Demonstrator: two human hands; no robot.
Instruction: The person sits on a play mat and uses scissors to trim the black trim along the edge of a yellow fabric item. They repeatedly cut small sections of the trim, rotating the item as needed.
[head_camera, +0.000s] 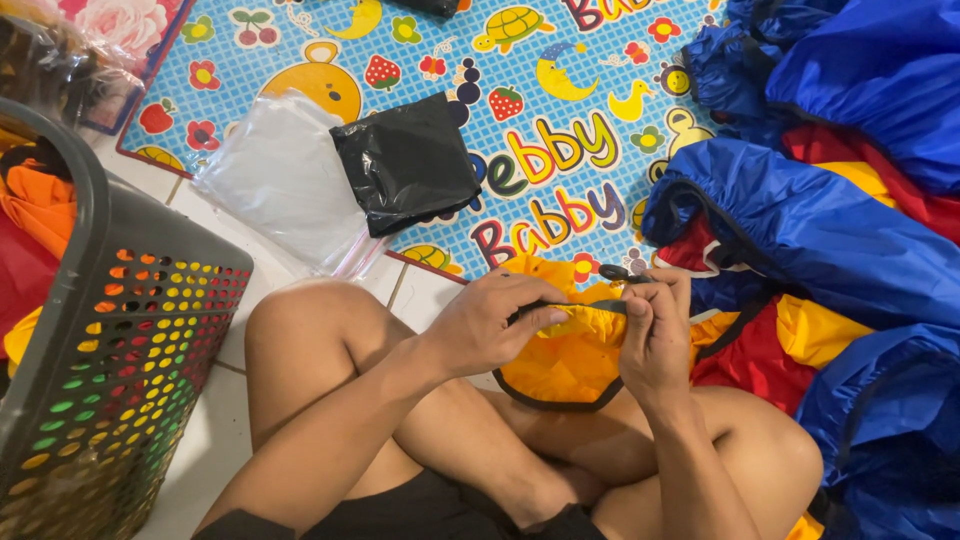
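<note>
I sit cross-legged on the floor. My left hand pinches the black-trimmed edge of a yellow fabric piece that lies over my lap. My right hand grips the same black edge a little to the right, fingers curled, with a small black part showing just above its fingertips. The yellow piece joins a pile of blue, red and yellow fabric at my right.
A dark perforated laundry basket with colourful cloth inside stands at my left. A clear plastic bag and a black plastic bag lie on a blue cartoon-patterned play mat ahead. White floor tiles show beside my knee.
</note>
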